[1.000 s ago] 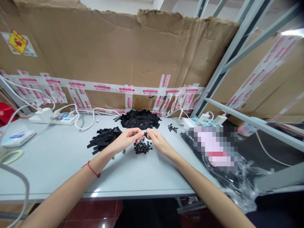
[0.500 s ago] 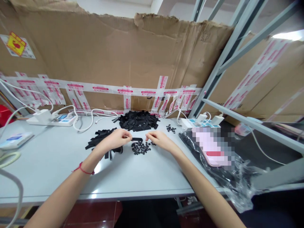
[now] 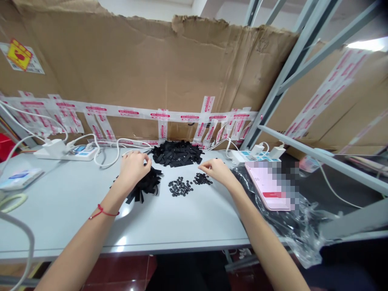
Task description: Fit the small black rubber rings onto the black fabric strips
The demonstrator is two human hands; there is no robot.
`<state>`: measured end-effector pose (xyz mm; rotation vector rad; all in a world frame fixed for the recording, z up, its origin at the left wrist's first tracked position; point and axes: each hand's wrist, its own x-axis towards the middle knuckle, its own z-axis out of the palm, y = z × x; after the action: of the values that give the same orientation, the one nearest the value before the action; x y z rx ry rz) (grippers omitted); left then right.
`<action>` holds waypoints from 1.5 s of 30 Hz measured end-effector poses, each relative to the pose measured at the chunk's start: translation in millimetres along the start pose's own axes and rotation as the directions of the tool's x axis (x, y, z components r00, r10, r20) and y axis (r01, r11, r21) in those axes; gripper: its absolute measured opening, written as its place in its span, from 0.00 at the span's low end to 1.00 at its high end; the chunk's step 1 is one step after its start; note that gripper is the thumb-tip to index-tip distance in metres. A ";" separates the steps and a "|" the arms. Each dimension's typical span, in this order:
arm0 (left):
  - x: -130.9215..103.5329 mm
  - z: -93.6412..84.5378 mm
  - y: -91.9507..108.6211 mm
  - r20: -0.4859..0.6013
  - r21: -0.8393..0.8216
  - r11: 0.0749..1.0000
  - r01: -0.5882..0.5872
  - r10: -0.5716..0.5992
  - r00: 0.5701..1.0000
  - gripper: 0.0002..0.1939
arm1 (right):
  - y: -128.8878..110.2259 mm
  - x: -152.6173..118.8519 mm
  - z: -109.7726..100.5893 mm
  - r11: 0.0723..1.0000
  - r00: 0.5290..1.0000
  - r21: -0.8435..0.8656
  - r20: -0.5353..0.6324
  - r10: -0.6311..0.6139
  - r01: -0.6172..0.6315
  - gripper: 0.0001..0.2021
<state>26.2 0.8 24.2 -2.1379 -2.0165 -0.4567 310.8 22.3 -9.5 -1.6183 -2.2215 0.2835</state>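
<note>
My left hand [image 3: 133, 166] is over the left heap of black fabric strips [image 3: 145, 186], its fingers curled and thumb and forefinger close together. No strip shows clearly between them. To the right, my right hand [image 3: 216, 169] has thumb and fingertips pinched, just behind a small cluster of black rings [image 3: 203, 179]; anything in the pinch is too small to make out. A second group of small round black pieces [image 3: 180, 187] lies between the two hands. Farther back sits a larger pile of black strips [image 3: 177, 153].
A pink phone [image 3: 266, 188], partly pixelated, lies on a clear plastic bag [image 3: 300, 230] at the right. White power strips [image 3: 81, 152] and cables run along the back by a tall cardboard sheet [image 3: 145, 68]. A grey metal frame [image 3: 281, 87] rises at right.
The black strip between my left fingers no longer shows there; that hand has moved left and up over the strip heap. My right hand has moved right, exposing the ring cluster.
</note>
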 end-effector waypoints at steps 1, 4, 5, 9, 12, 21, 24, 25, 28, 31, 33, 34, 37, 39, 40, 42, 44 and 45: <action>0.2 0.3 0.7 0.010 -0.011 1.000 -0.011 0.011 1.000 0.16 | -1.0 2.6 2.1 1.000 0.999 0.015 -0.031 -0.006 0.007 0.13; 0.4 3.4 1.9 0.041 -0.042 0.997 -0.062 0.064 0.997 0.16 | -10.4 14.5 11.1 0.999 0.998 -0.012 -0.056 -0.036 0.035 0.10; 0.3 5.0 2.2 0.043 -0.054 0.995 -0.080 0.082 0.996 0.16 | -15.1 20.1 15.1 0.997 0.997 -0.049 -0.051 -0.058 0.055 0.09; -1.7 10.5 5.9 0.034 -0.096 0.987 -0.128 0.131 0.991 0.14 | -33.0 48.6 34.4 0.996 0.997 -0.066 -0.054 -0.062 0.058 0.07; -3.8 12.0 9.8 0.048 -0.125 0.982 -0.143 0.150 0.987 0.14 | -38.2 68.2 48.9 1.000 0.999 -0.001 -0.025 0.026 -0.026 0.05; -3.8 12.2 12.8 -0.114 -0.313 0.918 -0.242 0.217 0.969 0.14 | -27.1 52.3 28.6 0.976 0.994 0.190 -0.034 -0.099 0.104 0.03; -7.7 13.4 20.3 -0.210 -0.404 0.790 -0.462 0.412 0.887 0.21 | -27.9 30.4 14.3 0.866 0.946 0.449 0.118 -0.302 0.220 0.01; -9.7 14.1 23.9 -0.200 -0.435 0.737 -0.517 0.481 0.854 0.23 | -29.4 23.1 11.8 0.832 0.928 0.506 0.149 -0.342 0.226 0.02; -15.6 17.5 34.5 -0.050 -0.536 0.640 -0.551 0.628 0.777 0.16 | -35.7 4.0 11.1 0.733 0.896 0.654 0.191 -0.401 0.188 0.06; -17.6 21.1 39.6 0.112 -0.653 0.595 -0.469 0.688 0.717 0.18 | -40.9 -7.1 15.5 0.613 0.861 0.783 0.234 -0.452 0.108 0.06; -17.0 22.8 39.4 0.169 -0.730 0.580 -0.361 0.665 0.727 0.19 | -43.0 -9.7 18.3 0.572 0.872 0.809 0.177 -0.457 0.135 0.05; -16.6 23.3 38.7 0.189 -0.757 0.579 -0.305 0.640 0.745 0.19 | -43.9 -10.1 19.4 0.579 0.887 0.797 0.129 -0.443 0.174 0.04; -16.0 23.0 36.9 0.240 -0.801 0.569 -0.184 0.587 0.773 0.19 | -47.4 -10.6 21.6 0.700 0.928 0.649 -0.028 -0.372 0.300 0.05; -16.3 21.7 36.7 0.257 -0.828 0.542 -0.144 0.595 0.762 0.18 | -50.4 -12.1 23.0 0.779 0.932 0.523 -0.095 -0.350 0.346 0.09; -16.6 20.9 36.8 0.262 -0.836 0.532 -0.134 0.602 0.754 0.17 | -51.9 -13.3 23.6 0.800 0.929 0.480 -0.114 -0.351 0.361 0.10; -17.3 19.3 37.2 0.262 -0.840 0.526 -0.132 0.608 0.750 0.16 | -54.3 -16.0 24.9 0.808 0.915 0.434 -0.130 -0.382 0.399 0.10; -18.2 18.1 38.2 0.250 -0.842 0.520 -0.139 0.607 0.754 0.16 | -55.5 -18.2 25.8 0.795 0.888 0.398 -0.148 -0.436 0.457 0.10; -18.7 17.7 39.0 0.244 -0.848 0.512 -0.135 0.604 0.758 0.17 | -55.8 -18.9 26.0 0.788 0.871 0.375 -0.164 -0.462 0.489 0.11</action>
<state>66.0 -13.9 4.8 -3.5246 -1.5194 -0.9221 256.5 -11.8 -15.6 -0.8019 -2.2409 0.5001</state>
